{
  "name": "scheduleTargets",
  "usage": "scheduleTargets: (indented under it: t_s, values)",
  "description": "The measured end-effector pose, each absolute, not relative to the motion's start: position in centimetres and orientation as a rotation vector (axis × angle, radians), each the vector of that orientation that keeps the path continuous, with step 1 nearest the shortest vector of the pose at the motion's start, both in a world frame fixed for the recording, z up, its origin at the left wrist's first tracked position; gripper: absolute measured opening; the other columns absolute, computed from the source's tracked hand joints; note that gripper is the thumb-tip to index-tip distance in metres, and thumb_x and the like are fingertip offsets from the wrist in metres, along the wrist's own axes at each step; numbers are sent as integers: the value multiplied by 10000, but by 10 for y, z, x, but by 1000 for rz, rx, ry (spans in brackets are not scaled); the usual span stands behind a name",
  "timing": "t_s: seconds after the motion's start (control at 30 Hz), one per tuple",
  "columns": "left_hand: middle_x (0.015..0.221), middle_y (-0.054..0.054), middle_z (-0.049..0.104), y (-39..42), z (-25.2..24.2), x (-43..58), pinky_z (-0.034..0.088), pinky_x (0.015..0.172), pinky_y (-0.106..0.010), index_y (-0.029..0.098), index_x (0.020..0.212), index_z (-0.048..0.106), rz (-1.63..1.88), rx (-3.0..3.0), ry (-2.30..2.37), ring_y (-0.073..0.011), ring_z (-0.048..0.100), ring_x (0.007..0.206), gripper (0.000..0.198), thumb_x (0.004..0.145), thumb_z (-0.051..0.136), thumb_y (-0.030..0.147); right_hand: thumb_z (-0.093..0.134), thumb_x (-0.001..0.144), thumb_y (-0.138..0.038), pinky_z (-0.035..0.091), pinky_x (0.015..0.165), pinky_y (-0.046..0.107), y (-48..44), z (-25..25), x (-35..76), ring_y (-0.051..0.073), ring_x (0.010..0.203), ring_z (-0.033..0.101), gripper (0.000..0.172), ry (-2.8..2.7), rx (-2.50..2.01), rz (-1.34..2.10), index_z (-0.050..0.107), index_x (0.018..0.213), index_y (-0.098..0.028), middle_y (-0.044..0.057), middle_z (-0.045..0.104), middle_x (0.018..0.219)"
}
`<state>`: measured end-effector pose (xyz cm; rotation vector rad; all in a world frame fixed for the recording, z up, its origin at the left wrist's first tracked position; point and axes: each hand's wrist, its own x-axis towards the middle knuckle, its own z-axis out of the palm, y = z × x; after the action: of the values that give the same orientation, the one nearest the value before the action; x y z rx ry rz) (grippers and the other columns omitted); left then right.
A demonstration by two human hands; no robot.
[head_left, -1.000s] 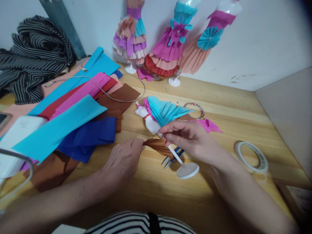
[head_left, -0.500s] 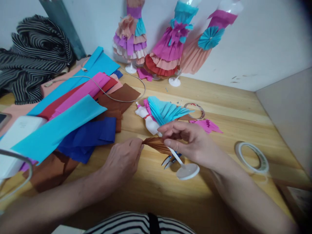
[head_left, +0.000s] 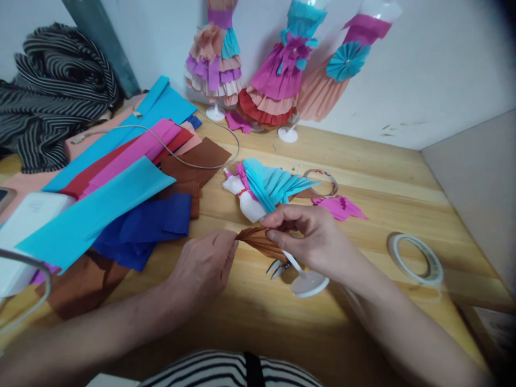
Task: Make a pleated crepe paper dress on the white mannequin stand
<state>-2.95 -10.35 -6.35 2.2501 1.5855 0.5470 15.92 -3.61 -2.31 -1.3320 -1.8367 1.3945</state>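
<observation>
Both hands, left hand [head_left: 201, 266] and right hand [head_left: 310, 236], pinch the brown fan [head_left: 260, 242]. It looks thin and soft; hold the folded end gently.

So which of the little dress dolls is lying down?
The turquoise-skirted doll beside the right hand lies flat on the table; the other three stand upright against the wall.

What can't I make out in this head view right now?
- Scissors: handles hidden under the right hand.
- Brown pleated paper: both ends covered by the left hand and right-hand fingers.
- White box: cut off by the left edge.
</observation>
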Motion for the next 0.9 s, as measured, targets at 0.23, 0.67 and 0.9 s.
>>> scheduleTargets:
  t_s: [0.23,0.67,0.9]
  values:
    - [715,-57,669,-103,-64,-30,436,567,-266,148,870,599,523,2257,1568,-175,632,638,302,941,313,215,609,667,-212,385,451,234,-39,-20,157,110,503,484,72,-1824,-1344,1338,621,614,-164,10,588,552]
    - [668,-36,650,-101,-68,-32,397,524,-241,150,866,596,616,2315,1609,-150,608,589,277,931,334,206,689,743,-306,536,715,338,-40,-11,169,204,846,635,443,-2259,-1117,1119,553,1148,-191,94,659,1031]
    - [604,-11,611,-104,-65,-29,334,476,-247,157,798,576,649,2420,1595,-138,572,524,258,919,349,171,614,788,-165,524,827,379,-55,-21,155,234,966,637,324,-2407,-1022,836,571,1109,-165,119,647,1073]
